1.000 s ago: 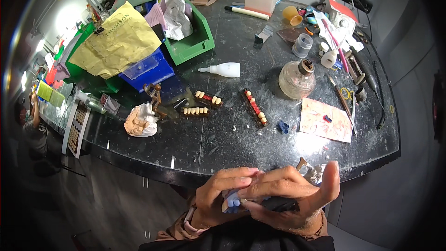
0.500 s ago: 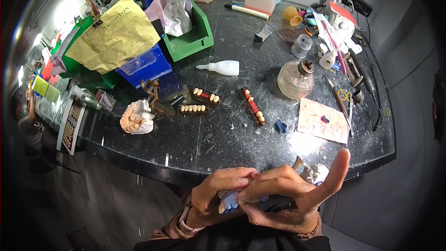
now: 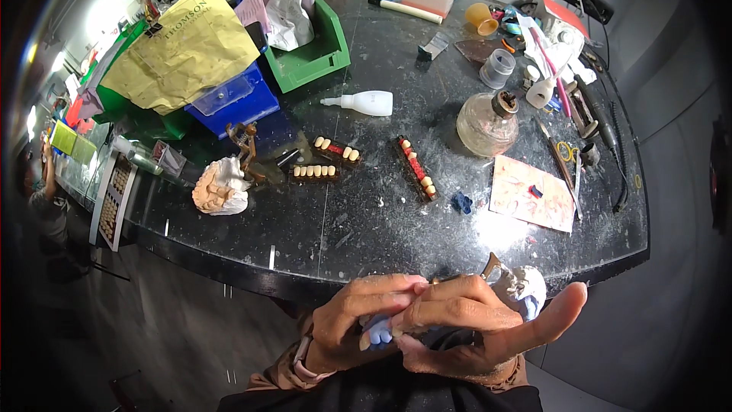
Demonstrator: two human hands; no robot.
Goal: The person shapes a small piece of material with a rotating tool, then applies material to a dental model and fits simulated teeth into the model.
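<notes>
Just past the table's front edge, my left hand [image 3: 347,320] is closed around a dental model with blue teeth [image 3: 378,333]. An off-white tooth shows at the model's left end. My right hand [image 3: 465,328] has its thumb and fingers pressed against the same model, with one finger stretched out to the right. Both hands cover most of the model, so whatever the right fingertips may pinch there is hidden. Behind the right hand, a white plaster cast [image 3: 522,286] with a blue part sits beside a brass-coloured articulator piece [image 3: 492,265], partly hidden.
Strips of artificial teeth [image 3: 416,168] lie mid-table. To their left is a plaster jaw cast [image 3: 219,187] on an articulator. A glass burner [image 3: 488,126], a wax-smeared sheet [image 3: 534,194] and a handpiece [image 3: 598,122] are at right. A white dropper bottle [image 3: 370,103] lies near a green bin [image 3: 313,69].
The stretched finger of my right hand has swung down and to the right. More of the plaster cast behind it shows. Both hands keep hold of the model, and the view has shifted slightly.
</notes>
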